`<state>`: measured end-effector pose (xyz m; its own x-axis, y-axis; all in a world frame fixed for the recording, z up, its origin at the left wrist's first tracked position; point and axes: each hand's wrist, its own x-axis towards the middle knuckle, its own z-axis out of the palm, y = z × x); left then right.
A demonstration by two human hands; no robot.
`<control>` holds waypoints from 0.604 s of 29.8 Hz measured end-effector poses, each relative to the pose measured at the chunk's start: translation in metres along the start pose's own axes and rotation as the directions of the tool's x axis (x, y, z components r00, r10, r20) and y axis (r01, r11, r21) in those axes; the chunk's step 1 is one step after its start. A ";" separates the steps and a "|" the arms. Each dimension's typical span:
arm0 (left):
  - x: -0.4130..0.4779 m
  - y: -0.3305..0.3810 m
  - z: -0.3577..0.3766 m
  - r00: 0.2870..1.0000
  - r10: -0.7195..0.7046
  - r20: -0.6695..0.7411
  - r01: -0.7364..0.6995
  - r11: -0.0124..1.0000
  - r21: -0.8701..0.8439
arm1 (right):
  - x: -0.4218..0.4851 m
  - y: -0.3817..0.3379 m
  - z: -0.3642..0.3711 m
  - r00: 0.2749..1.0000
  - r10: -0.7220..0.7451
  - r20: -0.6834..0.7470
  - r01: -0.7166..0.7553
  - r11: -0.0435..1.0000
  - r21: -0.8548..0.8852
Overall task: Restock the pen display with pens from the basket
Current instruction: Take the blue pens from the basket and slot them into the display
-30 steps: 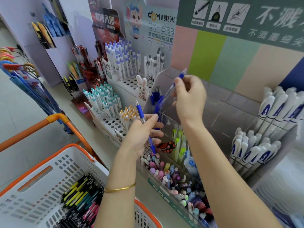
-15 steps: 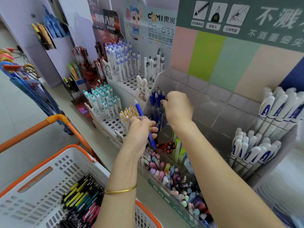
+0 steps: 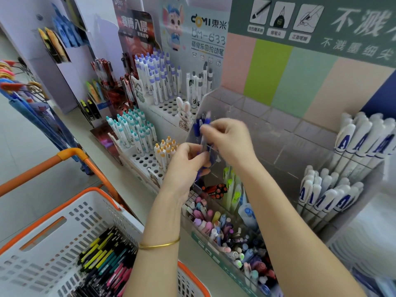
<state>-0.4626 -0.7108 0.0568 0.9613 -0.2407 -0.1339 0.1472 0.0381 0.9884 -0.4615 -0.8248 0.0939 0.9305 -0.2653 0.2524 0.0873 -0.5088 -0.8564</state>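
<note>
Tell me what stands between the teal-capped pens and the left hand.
A cluster of orange-capped white pens stands there, in the holed white rack, past the teal-capped pens and right beside the left hand. The head view shows it.

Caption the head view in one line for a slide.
Left hand and right hand hold a blue pen at the clear pen display; pen-filled basket nearby.

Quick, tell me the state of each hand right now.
Left hand: grips a blue pen.
Right hand: pinches the same pen's upper end, though motion blur softens it.
</note>
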 end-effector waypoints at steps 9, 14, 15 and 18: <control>0.005 -0.010 -0.009 0.989 -0.066 -0.133 0.064 0.998 -0.023 | 0.016 0.006 0.003 0.917 -0.216 -0.334 0.141 0.962 -0.234; 0.005 -0.011 -0.011 0.991 -0.064 -0.121 0.063 0.998 -0.014 | 0.021 0.018 0.017 0.997 -0.036 -0.075 -0.006 0.864 -0.503; 0.004 -0.011 -0.012 0.990 -0.065 -0.123 0.064 0.998 -0.014 | 0.021 0.016 0.018 0.999 0.016 -0.038 -0.035 0.826 -0.562; 0.002 -0.012 -0.013 0.989 -0.073 -0.130 0.071 0.997 -0.016 | 0.019 0.012 0.019 0.989 0.146 0.012 -0.105 0.761 -0.640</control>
<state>-0.4590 -0.6991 0.0433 0.9702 -0.1145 -0.2135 0.2188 0.0367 0.9751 -0.4356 -0.8204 0.0793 0.9375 -0.3271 0.1188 -0.2588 -0.8834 -0.3906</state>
